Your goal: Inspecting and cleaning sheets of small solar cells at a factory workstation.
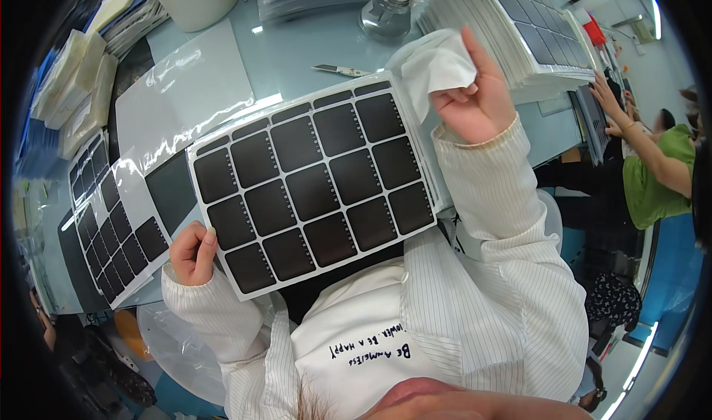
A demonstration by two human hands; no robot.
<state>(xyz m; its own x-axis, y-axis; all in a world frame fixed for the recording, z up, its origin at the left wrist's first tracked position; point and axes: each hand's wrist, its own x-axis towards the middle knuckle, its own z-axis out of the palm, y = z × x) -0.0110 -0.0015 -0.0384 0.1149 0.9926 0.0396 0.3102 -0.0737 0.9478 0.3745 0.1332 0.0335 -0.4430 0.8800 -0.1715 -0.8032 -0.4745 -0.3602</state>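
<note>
A white sheet of black square stickers lies tilted in front of me, its near edge jutting past the table edge. My left hand pinches its near left corner between thumb and curled fingers. Above the far right corner is my right hand, its fingers closed on a crumpled white wiping cloth. More sheets seem to lie under the right side of this one. Just beyond the far edge rests a small cutter knife.
A glass bottle with a metal top stands at the back. A tall stack of sticker sheets rises at the right. More sticker sheets and a blank white sheet lie left, beside wrapped packs. A person in green works at far right.
</note>
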